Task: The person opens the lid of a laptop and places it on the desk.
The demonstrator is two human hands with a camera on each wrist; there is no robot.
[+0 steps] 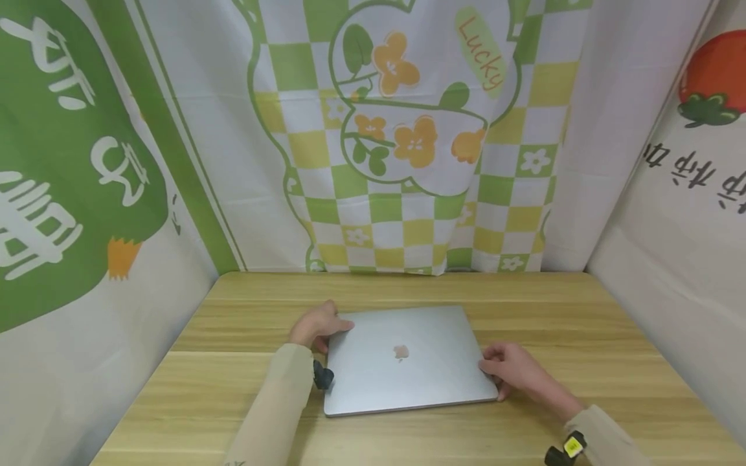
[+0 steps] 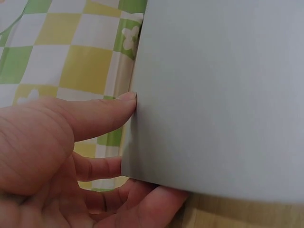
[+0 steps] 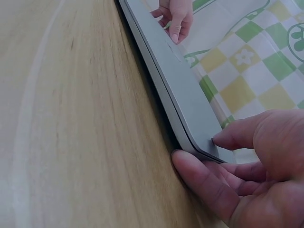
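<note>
A closed silver laptop (image 1: pixel 402 382) with an apple logo on its lid lies close over the wooden table, slightly turned. At its far left corner my left hand (image 1: pixel 322 323) grips the edge, thumb on the lid and fingers underneath; the left wrist view shows the thumb (image 2: pixel 102 114) at the laptop's edge (image 2: pixel 209 118). My right hand (image 1: pixel 515 369) pinches the right side near the front corner. In the right wrist view, the right thumb (image 3: pixel 235 134) presses on the lid while the fingers (image 3: pixel 204 178) curl below the corner. A dark gap shows beneath the laptop's front edge (image 3: pixel 164 102).
The wooden table (image 1: pixel 233 375) surrounds the laptop on all sides. A green and yellow checked curtain (image 1: pixel 408 213) hangs behind the table's back edge, and printed cloth walls (image 1: pixel 670 246) stand at both sides. Dark wrist cameras (image 1: pixel 323 375) are strapped to both sleeves.
</note>
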